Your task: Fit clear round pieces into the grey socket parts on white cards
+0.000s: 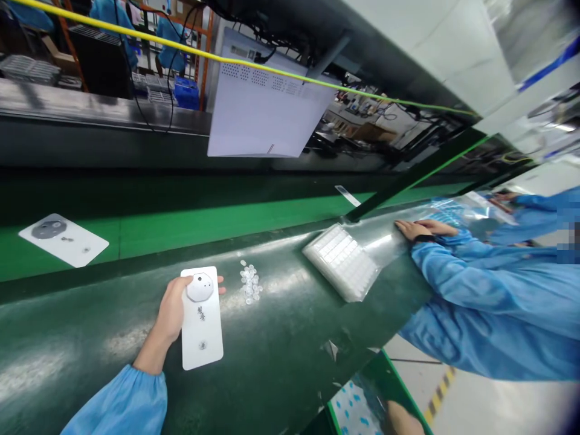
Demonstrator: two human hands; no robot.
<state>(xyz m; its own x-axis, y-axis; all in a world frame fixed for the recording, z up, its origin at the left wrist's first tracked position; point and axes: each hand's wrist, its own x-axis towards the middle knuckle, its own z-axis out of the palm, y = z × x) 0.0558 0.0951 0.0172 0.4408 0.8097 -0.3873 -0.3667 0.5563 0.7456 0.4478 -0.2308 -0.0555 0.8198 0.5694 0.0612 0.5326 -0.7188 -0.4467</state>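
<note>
My left hand [172, 308] grips a white phone back panel [202, 329] by its left edge. Thumb on the front, fingertips showing past the right edge. The panel has a grey eight-sided camera area with small holes, dark lettering and a round mark below. Just right of it, a loose cluster of small clear round discs [251, 284] lies on the dark green bench [272, 338]. At the bottom edge, my right hand [402, 418] is partly in view over a green bin [394, 368]; its fingers are blurred and cut off.
A similar panel [66, 244] lies on the green belt [154, 232] at left. A plastic-wrapped white stack [342, 263] sits right of the discs. A co-worker's hands [421, 229] rest on the bench at right. Blue-spotted film [353, 408] lies in the bin. A green post [408, 175] slants across.
</note>
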